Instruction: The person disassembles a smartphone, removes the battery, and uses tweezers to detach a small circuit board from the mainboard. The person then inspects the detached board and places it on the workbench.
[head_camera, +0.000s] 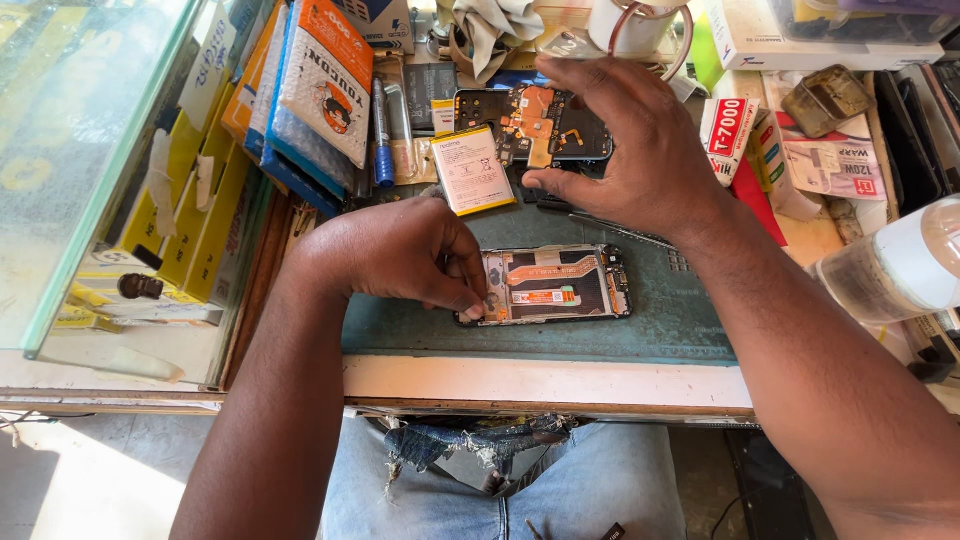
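Two opened phones on my desk (540, 385) here: my left hand (400, 255) pinches the left end of the one (555, 285) at frame centre on the green mat (600, 335), while my right hand (625, 150) hovers half open, holding nothing, over the second phone (510, 125) and battery (470, 168) higher up.

You have a blue pen (382, 120) lying beside stacked packets (300, 90) at the mat's (600, 335) far left corner, a clear bottle (895, 270) at your right, and a grey cloth (495, 25) at the bench's back edge.
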